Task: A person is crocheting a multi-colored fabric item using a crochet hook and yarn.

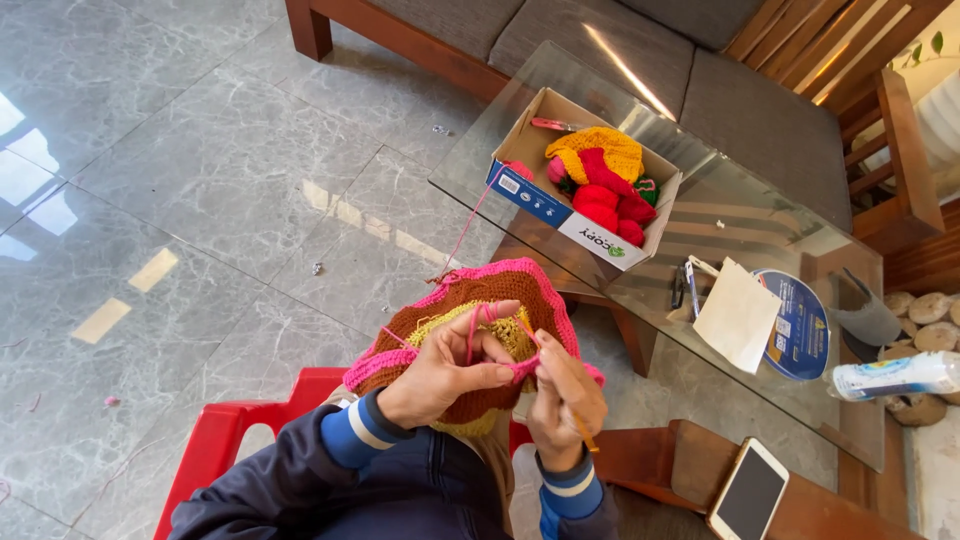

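Room: grey marble floor [200,200]; glass table [800,250] beyond the crochet piece.
Crochet piece [470,320]: brown, yellow, pink-edged — over the lap.
Left hand [440,375]: pinches its edge, tensioning pink yarn [470,225].
Right hand [565,400]: clenched on hook [582,428].
Box [560,205]: on the table — feeding yarn.

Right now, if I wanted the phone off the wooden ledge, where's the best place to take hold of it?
Take the phone by its two long edges near the middle, coming from above. It lies flat, screen up, on the wooden ledge, tilted diagonally, with its lower end cut off by the frame. Nothing crowds either long side, so both look reachable.
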